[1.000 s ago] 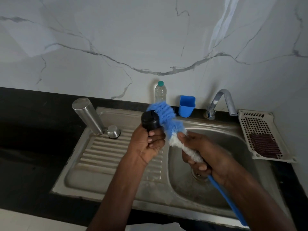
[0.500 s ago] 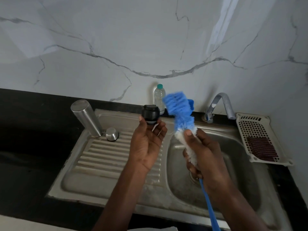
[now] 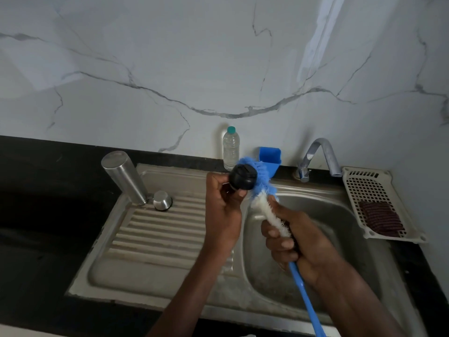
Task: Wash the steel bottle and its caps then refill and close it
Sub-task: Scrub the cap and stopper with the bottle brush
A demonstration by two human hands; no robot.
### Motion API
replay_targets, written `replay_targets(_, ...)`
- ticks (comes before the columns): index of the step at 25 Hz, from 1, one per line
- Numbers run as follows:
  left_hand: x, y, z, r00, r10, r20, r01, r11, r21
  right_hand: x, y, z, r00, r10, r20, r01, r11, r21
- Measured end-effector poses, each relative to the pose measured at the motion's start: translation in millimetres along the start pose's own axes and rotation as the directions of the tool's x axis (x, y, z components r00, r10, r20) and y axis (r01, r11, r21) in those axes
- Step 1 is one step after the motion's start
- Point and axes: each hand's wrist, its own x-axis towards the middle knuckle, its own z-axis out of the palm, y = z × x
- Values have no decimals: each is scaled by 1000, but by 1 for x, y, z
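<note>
A: Where's the black cap (image 3: 243,177)?
B: Pinched in the curled fingers of the left hand (image 3: 224,205), above the sink (image 3: 184,285), touching the blue bristles of the brush (image 3: 261,181).
A: And the right hand (image 3: 295,239)?
B: Wrapped round the brush's white bristles and handle.
A: The steel bottle (image 3: 124,177)?
B: Upside down at the drainboard's far left, steel cap (image 3: 162,200) just beside it.

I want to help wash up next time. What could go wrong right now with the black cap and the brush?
The left hand holds the black cap only at its fingertips over the sink's edge, so hard scrubbing with the bottle brush might knock it loose. The steel bottle stands upside down on the ribbed drainboard; an elbow bump could topple it.
</note>
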Motion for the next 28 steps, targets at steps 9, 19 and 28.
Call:
replay_targets(9, -10, 4, -1, 970, -108, 217, 95, 993, 71, -3, 0, -5, 811, -565, -150, 363, 688, -629)
replay_targets(19, -13, 4, 10, 798, -537, 272, 599, 662, -450, -26, 17, -41, 701, -705, 107, 325, 183, -928)
replay_targets(28, -16, 11, 20, 702, -636, 319, 705, 559, -437, -23, 23, -55, 621, -761, 187, 385, 89, -918)
